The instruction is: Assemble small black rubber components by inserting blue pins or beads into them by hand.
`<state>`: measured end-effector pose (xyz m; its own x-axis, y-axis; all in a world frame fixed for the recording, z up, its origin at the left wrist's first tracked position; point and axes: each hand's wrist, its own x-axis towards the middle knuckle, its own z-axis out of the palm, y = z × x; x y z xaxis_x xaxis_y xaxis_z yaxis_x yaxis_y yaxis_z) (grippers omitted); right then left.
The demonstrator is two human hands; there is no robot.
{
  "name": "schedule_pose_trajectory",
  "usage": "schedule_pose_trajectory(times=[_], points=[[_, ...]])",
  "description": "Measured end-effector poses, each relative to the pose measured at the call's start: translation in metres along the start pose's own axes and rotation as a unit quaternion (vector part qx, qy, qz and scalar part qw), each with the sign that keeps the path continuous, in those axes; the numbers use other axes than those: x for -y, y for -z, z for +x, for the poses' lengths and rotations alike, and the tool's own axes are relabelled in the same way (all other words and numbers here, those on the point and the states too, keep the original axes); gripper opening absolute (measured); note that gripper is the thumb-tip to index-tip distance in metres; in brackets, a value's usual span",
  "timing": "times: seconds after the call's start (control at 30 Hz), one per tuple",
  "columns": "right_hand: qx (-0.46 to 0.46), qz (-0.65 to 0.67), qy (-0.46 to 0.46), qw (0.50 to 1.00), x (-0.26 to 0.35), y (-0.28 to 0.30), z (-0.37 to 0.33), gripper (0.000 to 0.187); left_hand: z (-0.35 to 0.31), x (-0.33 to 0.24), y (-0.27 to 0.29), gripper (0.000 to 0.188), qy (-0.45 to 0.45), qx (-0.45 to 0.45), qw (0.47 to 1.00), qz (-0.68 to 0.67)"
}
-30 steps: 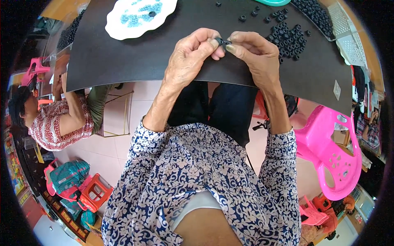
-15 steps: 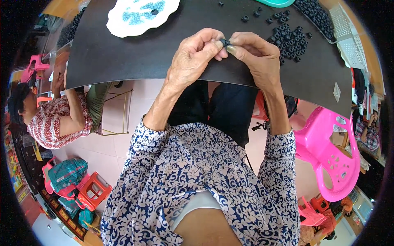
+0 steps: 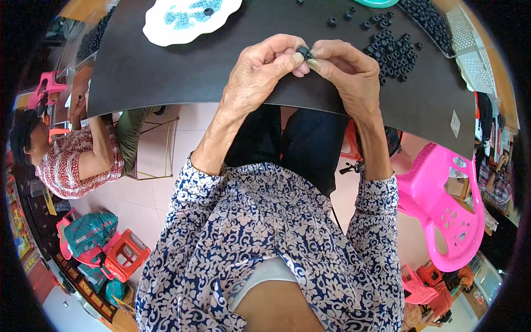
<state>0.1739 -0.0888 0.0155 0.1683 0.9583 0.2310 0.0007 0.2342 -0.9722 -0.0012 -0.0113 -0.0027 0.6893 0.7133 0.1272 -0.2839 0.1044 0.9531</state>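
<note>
Evidently close work: the small black piece (image 3: 302, 51) sits where the two sets of fingers meet, just above the near edge of the tabletop (image 3: 166, 77). Left hand (image 3: 251, 74) pinches it between thumb and forefinger; right hand (image 3: 351, 72) closes thumb and forefinger on its right side. Held from both sides, probably so that one hand steadies while the other works; fingertips cover much of it, so cannot tell whether it is one part or two. Pile of black rings (image 3: 391, 58) just right of the right fingers, presumably put there for a short reach; the right hand's knuckles come up close to its near side. A few loose rings (image 3: 348, 16) lie beyond the fingers, short of a teal dish (image 3: 376, 1) cut by the frame. Farther right, a bigger black heap (image 3: 426, 25) beside a white perforated basket (image 3: 473, 50), which limits room on that side. Left of and beyond the left fingers, a wavy-rimmed white plate (image 3: 160, 33) with blue bits (image 3: 181, 21) and one black ring (image 3: 208, 11), well apart from the hands and likely out of the elbows' way.
</note>
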Motion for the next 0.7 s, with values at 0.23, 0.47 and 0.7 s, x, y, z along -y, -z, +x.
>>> schedule_pose_trajectory(times=[0.23, 0.47, 0.7], points=[[0.003, 0.008, -0.014, 1.000, -0.0001, 0.0015, -0.0020, 0.020, -0.0001, -0.0038, -0.0037, 0.023, -0.020, 0.011, 0.999, 0.025], [0.028, 0.042, 0.008, 0.999, -0.0023, 0.0011, 0.0009, 0.024, 0.0043, -0.0023, -0.0024, 0.025, -0.022, 0.049, 0.998, 0.030], [0.056, 0.047, 0.014, 0.997, -0.0041, 0.0027, 0.0039, 0.026, 0.0042, -0.0082, -0.0001, 0.031, 0.003, 0.074, 0.994, 0.080]])
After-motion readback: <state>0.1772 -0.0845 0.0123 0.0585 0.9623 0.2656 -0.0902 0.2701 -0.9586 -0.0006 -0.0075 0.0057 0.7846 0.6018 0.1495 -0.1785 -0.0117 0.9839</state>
